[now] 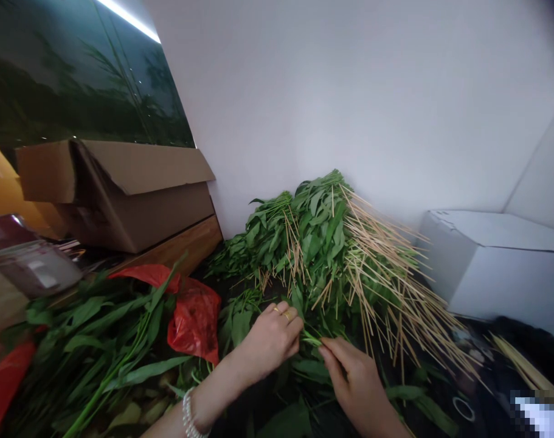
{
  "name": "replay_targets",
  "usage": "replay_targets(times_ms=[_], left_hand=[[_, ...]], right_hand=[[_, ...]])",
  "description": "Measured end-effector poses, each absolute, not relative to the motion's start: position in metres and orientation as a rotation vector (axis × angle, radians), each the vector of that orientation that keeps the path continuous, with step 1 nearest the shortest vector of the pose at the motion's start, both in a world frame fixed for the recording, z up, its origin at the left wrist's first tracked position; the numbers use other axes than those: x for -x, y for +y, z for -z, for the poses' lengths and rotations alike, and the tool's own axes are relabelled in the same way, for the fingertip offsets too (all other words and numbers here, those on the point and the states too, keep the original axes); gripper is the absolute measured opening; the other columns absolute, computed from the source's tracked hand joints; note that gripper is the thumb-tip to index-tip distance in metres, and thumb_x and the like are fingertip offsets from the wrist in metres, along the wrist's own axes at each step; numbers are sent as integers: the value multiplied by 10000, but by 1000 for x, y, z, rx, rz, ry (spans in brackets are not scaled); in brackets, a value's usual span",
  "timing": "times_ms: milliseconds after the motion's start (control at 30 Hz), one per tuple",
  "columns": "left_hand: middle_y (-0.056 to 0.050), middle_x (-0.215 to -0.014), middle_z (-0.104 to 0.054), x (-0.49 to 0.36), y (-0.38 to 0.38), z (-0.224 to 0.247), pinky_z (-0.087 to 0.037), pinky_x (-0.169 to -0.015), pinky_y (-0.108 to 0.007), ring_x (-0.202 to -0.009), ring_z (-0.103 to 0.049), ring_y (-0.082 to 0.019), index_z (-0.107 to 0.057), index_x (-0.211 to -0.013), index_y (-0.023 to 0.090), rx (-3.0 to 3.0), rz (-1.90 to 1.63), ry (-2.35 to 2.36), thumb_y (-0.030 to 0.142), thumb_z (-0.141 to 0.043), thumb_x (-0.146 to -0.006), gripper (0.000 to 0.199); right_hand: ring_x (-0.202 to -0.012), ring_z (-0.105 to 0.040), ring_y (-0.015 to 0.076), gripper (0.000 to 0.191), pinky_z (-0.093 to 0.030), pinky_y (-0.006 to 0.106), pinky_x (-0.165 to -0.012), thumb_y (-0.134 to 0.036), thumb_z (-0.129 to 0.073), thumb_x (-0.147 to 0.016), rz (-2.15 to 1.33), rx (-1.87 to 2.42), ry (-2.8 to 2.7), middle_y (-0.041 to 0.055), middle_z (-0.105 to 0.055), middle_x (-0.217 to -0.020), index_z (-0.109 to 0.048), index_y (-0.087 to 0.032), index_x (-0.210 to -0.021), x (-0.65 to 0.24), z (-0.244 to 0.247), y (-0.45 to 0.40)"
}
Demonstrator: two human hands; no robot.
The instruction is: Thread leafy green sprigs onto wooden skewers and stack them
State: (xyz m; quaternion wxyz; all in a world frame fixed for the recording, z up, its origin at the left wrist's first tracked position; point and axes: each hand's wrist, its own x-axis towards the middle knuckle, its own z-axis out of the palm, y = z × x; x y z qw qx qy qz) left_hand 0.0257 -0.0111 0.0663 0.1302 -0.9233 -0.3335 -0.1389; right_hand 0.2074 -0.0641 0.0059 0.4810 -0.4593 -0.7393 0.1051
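My left hand (273,336), with rings and a beaded bracelet, is closed in a fist at the lower middle. Green leafy stems (311,340) run between it and my right hand (355,378), whose thumb and fingers pinch their end. The leaves hang below the hands, partly hidden by them. Just behind lies a heap of leafy greens (320,228), gathered in bunches on thin wooden skewers (390,261) that fan out to the right. More loose leafy greens (89,340) lie at the left, beside a red plastic bag (194,319).
An open cardboard box (144,207) stands on a wooden ledge at the back left, near a clear plastic container (42,267). A white box (509,267) sits at the right. More pale skewers (525,364) lie before it. A white wall (349,91) rises behind.
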Motion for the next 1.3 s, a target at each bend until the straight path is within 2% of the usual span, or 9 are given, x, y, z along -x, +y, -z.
replay_targets(times_ms=[133,233,333,400,500,700,867,1067,1300], left_hand=[[-10,-691,-514,-20,2,-58,-397,-688,-304,-707,-474,-179,-485,-683,193,2793,816,-1271,91,-446,-804,163],[20,-636,-456,4,18,-70,-369,-592,-258,-630,-452,-154,-457,-670,198,2623,1613,-1819,224,-405,-834,174],[26,-696,-486,28,24,-93,-355,-544,-223,-611,-469,-132,-498,-775,193,2433,2304,-1977,412,-476,-854,233],[38,-715,-486,34,18,-107,-305,-484,-196,-537,-422,-95,-525,-886,189,2580,2404,-1966,468,-520,-857,280],[46,-676,-466,23,0,-117,-275,-459,-186,-505,-372,-79,-571,-959,175,2901,2041,-1881,466,-480,-914,308],[-22,-924,-655,-10,-19,-99,-447,-802,-245,-873,-599,-152,-638,-980,193,3138,999,-1348,271,-490,-955,169],[-30,-907,-621,-13,-17,-83,-450,-705,-231,-820,-611,-163,-636,-1063,208,3007,484,-1094,304,-507,-956,193],[-18,-875,-585,-17,-20,-91,-398,-619,-224,-743,-579,-142,-624,-1032,206,2977,276,-1002,244,-461,-970,179],[28,-688,-516,-14,-6,-87,-368,-626,-210,-659,-504,-110,-586,-707,165,3310,354,-999,98,-529,-838,158]], right_hand=[[-719,-655,176,270,-498,265,-653,-299,-401,-984,-236,1088,-1776,46,-673,-790,-655,-212,-961,-209,-7,-63],[-749,-660,178,252,-506,263,-678,-291,-421,-981,-227,1085,-1724,57,-675,-825,-661,-213,-972,-215,-8,-61],[-781,-656,180,227,-508,266,-700,-281,-441,-978,-219,1082,-1709,61,-671,-858,-656,-215,-1006,-217,-7,-60],[-826,-649,185,211,-505,276,-730,-271,-455,-975,-200,1069,-1725,63,-666,-889,-647,-214,-1040,-214,-6,-60],[-873,-634,194,206,-499,297,-770,-254,-462,-974,-171,1056,-1769,64,-658,-924,-628,-217,-1091,-210,-2,-60],[-876,-615,201,215,-491,316,-774,-212,-461,-971,-114,1019,-1841,66,-645,-926,-602,-212,-1132,-211,2,-59],[-849,-603,207,214,-482,332,-766,-211,-452,-973,-76,1033,-1851,66,-636,-901,-602,-199,-1125,-211,0,-60],[-812,-600,205,211,-477,333,-742,-223,-428,-979,-94,1045,-1848,55,-630,-860,-611,-199,-1082,-210,1,-60],[-812,-633,166,203,-473,267,-727,-241,-425,-981,-460,1101,-1806,24,-649,-870,-627,-231,-956,-215,-10,-61]])
